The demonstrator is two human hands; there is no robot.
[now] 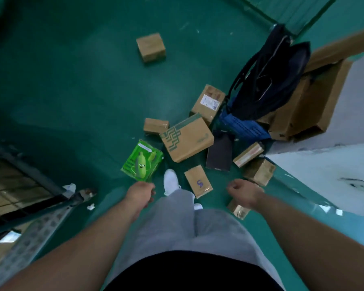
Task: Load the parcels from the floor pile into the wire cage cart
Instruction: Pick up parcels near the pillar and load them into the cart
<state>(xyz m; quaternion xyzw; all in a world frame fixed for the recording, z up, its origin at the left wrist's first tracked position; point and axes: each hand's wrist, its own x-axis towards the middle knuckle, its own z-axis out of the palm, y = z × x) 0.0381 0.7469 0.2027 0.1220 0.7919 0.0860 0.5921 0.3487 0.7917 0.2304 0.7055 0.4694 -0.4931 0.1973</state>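
Green floor (pixel 82 80); left hand (pixel 140 194) at green box (pixel 142 161), grip unclear; right hand (pixel 245 193) slack, empty.

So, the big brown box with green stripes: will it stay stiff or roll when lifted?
The big brown box is probably stiff: its edges look square and uncrushed. Its faces are flat, so it is unlikely to roll. It looks the largest of the floor parcels, so perhaps the heaviest.

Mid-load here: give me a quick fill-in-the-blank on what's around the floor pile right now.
The glossy cartoon-printed box just beyond the left hand is ____.
The black fabric backpack rests on a ____ plastic crate.
The wire cage cart stands on the person's ____ side.
Missing words: green; blue; left.
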